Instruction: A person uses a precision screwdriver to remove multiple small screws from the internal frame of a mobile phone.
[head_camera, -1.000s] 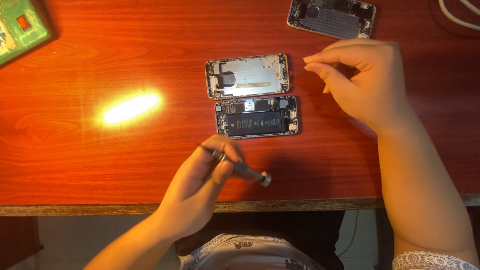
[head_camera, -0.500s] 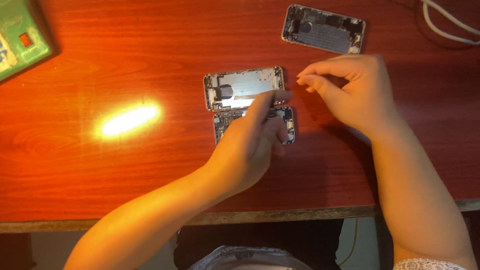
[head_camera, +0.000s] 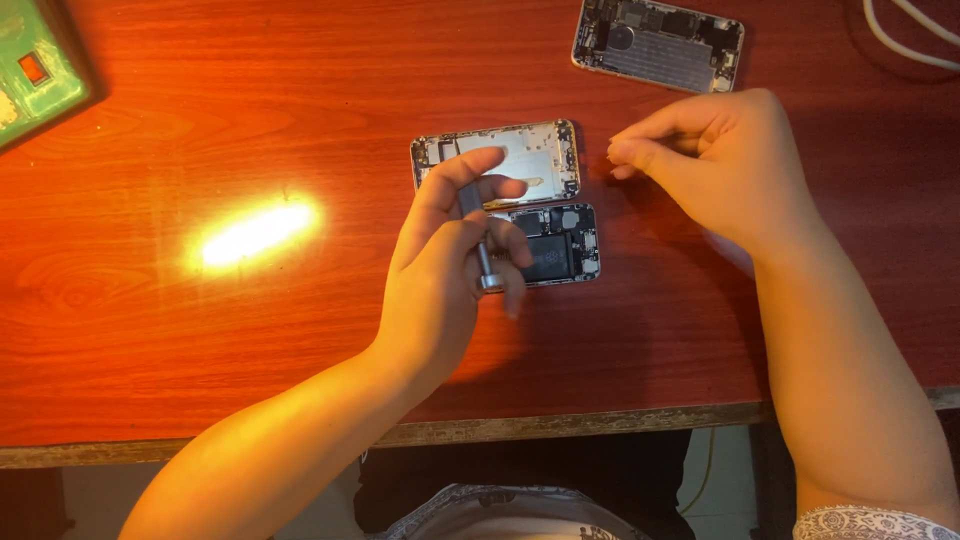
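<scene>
The left hand (head_camera: 445, 270) pinches a small screwdriver (head_camera: 478, 240) over the opened phone (head_camera: 530, 205) (mid-bench); the right hand (head_camera: 715, 165), just beside the phone, has its fingertips pressed together, contents unclear.

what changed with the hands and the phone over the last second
The left hand, gripping the screwdriver throughout, moved up from near the table edge to over the opened phone, then drew back slightly, so the tool's shaft now shows upright in its fingers. The right hand stayed pinched beside the phone. The opened phone, the second phone and the green item did not visibly move on the table.
</scene>
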